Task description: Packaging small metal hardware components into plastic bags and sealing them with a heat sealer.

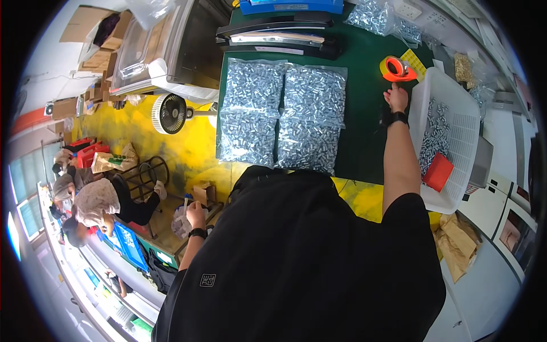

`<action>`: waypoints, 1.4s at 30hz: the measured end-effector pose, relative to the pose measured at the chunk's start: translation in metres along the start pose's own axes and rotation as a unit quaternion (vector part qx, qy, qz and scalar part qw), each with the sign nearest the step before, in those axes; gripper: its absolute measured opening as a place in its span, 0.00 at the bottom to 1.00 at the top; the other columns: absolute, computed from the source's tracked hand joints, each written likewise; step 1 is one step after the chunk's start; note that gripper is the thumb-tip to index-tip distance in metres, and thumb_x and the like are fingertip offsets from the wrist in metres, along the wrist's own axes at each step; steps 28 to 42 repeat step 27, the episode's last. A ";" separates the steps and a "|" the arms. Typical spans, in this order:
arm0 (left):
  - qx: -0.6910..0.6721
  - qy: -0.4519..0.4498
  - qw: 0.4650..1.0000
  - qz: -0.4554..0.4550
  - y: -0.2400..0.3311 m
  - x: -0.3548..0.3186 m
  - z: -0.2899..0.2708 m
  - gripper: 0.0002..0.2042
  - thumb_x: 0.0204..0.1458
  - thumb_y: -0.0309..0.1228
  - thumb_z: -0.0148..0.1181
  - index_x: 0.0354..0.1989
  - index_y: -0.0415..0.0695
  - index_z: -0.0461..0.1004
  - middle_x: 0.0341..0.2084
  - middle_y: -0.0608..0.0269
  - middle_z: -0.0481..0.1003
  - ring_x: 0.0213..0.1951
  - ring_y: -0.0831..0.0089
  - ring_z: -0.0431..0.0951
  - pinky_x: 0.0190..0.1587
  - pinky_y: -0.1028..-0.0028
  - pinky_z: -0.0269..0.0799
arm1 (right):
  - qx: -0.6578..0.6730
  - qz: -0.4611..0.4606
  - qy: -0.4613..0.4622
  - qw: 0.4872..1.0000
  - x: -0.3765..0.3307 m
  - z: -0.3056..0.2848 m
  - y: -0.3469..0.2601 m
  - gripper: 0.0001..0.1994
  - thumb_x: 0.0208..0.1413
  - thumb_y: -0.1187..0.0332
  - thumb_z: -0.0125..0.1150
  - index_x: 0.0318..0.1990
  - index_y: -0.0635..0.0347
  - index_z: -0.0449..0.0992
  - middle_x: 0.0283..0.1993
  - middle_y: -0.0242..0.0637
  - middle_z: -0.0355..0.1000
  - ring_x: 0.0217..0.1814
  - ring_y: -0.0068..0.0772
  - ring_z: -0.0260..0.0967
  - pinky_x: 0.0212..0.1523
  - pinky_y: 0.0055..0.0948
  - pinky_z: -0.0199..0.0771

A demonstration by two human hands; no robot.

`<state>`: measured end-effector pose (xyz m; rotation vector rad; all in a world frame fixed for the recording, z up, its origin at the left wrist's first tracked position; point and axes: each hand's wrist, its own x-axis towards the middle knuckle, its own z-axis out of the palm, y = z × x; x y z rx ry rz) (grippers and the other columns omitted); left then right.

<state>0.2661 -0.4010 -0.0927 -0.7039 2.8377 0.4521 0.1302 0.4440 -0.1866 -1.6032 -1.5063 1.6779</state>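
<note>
My right hand (396,98) is stretched over the green table with its fingers apart, just short of an orange-and-yellow tape dispenser (395,69). Nothing is in that hand. Away from the table on the left, my left hand (196,214) is closed on a white marker pen (186,204) with a blue end. Four clear plastic bags full of small silvery metal sleeves lie flat in two rows, among them an upper left bag (253,85) and an upper right bag (315,91).
A white plastic basket (464,142) at the right holds loose metal sleeves and a red scoop (437,172). Yellow label sheets (414,62) lie by the dispenser. Black file holders (276,37) stand at the back. Leftward are a fan (169,114) and a seated person (102,202).
</note>
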 end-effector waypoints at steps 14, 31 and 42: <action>-0.136 -0.125 0.981 -0.052 -0.118 0.021 0.063 0.15 0.57 0.39 0.61 0.43 0.39 0.83 0.35 0.49 0.84 0.42 0.56 0.84 0.47 0.64 0.77 | -0.396 -0.546 -0.277 0.684 -0.332 0.018 0.098 0.13 0.56 0.67 0.64 0.48 0.59 0.80 0.53 0.46 0.75 0.58 0.50 0.71 0.60 0.44 0.70; -0.244 -0.239 0.929 -0.142 -0.281 0.101 0.069 0.15 0.57 0.39 0.63 0.45 0.42 0.84 0.36 0.54 0.85 0.39 0.63 0.85 0.44 0.67 0.76 | -0.512 -0.302 -0.331 0.732 -0.396 0.090 0.122 0.29 0.58 0.58 0.66 0.67 0.51 0.71 0.74 0.46 0.60 0.77 0.46 0.55 0.71 0.52 0.56; -0.244 -0.239 0.929 -0.142 -0.281 0.101 0.069 0.15 0.57 0.39 0.63 0.45 0.42 0.84 0.36 0.54 0.85 0.39 0.63 0.85 0.44 0.67 0.76 | -0.512 -0.302 -0.331 0.732 -0.396 0.090 0.122 0.29 0.58 0.58 0.66 0.67 0.51 0.71 0.74 0.46 0.60 0.77 0.46 0.55 0.71 0.52 0.56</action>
